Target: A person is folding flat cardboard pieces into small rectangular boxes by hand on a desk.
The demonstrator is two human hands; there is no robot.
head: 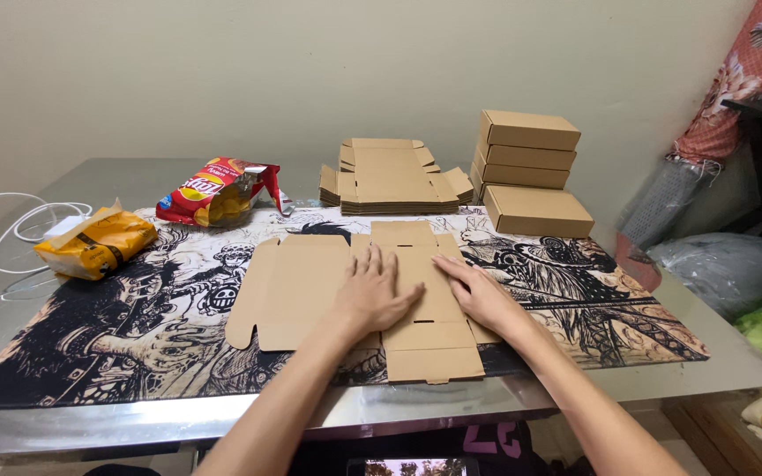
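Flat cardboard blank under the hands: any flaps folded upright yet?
No. The cardboard blank lies fully flat on the printed mat, with the left hand and right hand pressed palm-down on it.

thing: flat cardboard box blank (310, 286)
colour: plain brown
shape: a cut-out sheet with flaps sticking out at the sides, top and bottom
state: not folded up, lying open and flat
place: in the middle of the black-and-white picture mat, near the front edge of the table
pose: its long side runs left to right, and one flap points toward the person
touch: both hands press down flat on its middle part
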